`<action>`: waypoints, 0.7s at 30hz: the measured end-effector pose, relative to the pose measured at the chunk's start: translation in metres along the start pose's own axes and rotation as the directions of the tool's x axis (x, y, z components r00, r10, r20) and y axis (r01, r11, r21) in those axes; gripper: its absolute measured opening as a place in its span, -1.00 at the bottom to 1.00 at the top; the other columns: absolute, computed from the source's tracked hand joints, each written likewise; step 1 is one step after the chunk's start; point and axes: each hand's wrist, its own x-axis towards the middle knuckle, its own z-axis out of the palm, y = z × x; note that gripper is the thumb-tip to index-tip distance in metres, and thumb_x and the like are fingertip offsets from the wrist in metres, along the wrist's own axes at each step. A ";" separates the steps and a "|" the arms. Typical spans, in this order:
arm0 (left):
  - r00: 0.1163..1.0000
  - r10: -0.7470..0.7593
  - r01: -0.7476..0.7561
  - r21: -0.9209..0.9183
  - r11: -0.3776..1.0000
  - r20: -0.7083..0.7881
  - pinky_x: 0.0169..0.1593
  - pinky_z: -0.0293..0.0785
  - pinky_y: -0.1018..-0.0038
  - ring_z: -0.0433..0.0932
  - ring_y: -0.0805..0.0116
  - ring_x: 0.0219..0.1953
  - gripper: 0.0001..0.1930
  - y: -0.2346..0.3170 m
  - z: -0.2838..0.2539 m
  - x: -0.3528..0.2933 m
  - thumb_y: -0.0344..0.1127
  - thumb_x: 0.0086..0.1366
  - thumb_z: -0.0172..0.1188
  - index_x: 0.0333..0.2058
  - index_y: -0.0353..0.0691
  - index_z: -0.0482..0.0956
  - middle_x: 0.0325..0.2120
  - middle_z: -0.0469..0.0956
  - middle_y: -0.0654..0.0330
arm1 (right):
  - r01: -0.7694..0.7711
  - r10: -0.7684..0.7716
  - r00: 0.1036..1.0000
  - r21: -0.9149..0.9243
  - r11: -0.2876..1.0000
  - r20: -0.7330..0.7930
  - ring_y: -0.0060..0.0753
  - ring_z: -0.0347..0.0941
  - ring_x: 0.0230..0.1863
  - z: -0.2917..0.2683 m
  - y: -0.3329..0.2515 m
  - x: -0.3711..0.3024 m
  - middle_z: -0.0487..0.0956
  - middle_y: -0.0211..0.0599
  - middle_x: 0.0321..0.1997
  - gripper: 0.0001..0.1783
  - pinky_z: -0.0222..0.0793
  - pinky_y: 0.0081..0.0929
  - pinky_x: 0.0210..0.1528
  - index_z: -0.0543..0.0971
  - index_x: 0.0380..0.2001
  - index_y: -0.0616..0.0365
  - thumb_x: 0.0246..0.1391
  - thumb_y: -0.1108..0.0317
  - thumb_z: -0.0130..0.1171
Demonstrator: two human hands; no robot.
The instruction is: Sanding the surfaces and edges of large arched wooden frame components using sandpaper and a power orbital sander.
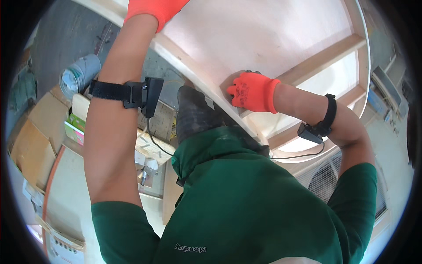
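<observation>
My left hand (pixel 154 9) wears an orange-red work glove and reaches to the top edge of the view, next to a long wooden rail. Its fingers lie outside the picture. In a matching glove, my right hand (pixel 254 92) is closed like a fist, low over the inside of a large wooden frame (pixel 329 59) with a curved outer rim. A small dark patch shows by its knuckles; whether that is a held thing or part of the glove I cannot make out. Pale sheet (pixel 263 39) backs the frame between its wooden ribs.
A bluish cylindrical bin (pixel 80 75) stands at the left, near cardboard (pixel 33 152) and a green and pink box (pixel 74 127). A metal fitting (pixel 147 170) lies below my left forearm. A wire grille (pixel 323 178) is at the lower right. Each forearm wears a strapped black device with a cable.
</observation>
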 end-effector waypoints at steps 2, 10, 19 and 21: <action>0.999 -0.049 0.049 -0.014 0.999 0.002 0.17 0.33 0.20 0.43 0.02 0.07 -0.43 -0.008 -0.002 -0.010 -0.01 0.22 0.20 0.13 -0.19 0.41 -0.03 0.48 0.00 | -0.075 0.072 0.997 0.238 0.968 0.021 -0.34 0.44 -0.08 0.002 0.001 0.005 0.47 -0.49 -0.18 -0.83 0.36 -0.36 -0.07 0.60 -0.24 -0.16 0.10 0.27 0.10; 0.977 -0.159 0.154 0.051 0.987 0.142 0.18 0.32 0.20 0.43 0.06 0.09 -0.46 -0.006 -0.007 -0.003 0.04 0.26 0.18 0.10 -0.18 0.44 -0.01 0.48 0.04 | 0.152 -0.086 0.962 0.246 0.957 -0.260 -0.36 0.43 -0.07 0.001 0.012 -0.006 0.48 -0.50 -0.14 -0.84 0.36 -0.35 -0.04 0.61 -0.26 -0.12 0.12 0.27 0.07; 0.982 -0.133 0.129 0.040 0.991 0.137 0.16 0.31 0.23 0.42 0.11 0.09 -0.53 -0.011 -0.007 -0.005 0.04 0.28 0.17 0.02 -0.14 0.45 -0.02 0.48 0.08 | 0.136 -0.081 0.978 0.295 0.946 -0.192 -0.37 0.44 0.00 -0.004 0.008 -0.006 0.50 -0.54 -0.06 -0.81 0.39 -0.35 -0.02 0.60 -0.23 -0.12 0.10 0.30 0.07; 0.980 -0.136 0.130 0.052 0.990 0.142 0.16 0.32 0.23 0.43 0.12 0.09 -0.53 -0.010 -0.009 -0.005 0.04 0.28 0.16 0.03 -0.14 0.45 -0.02 0.48 0.08 | 0.120 -0.061 0.970 0.244 0.962 -0.237 -0.35 0.45 -0.03 -0.006 0.006 -0.009 0.51 -0.51 -0.08 -0.81 0.42 -0.33 -0.05 0.61 -0.22 -0.15 0.10 0.31 0.07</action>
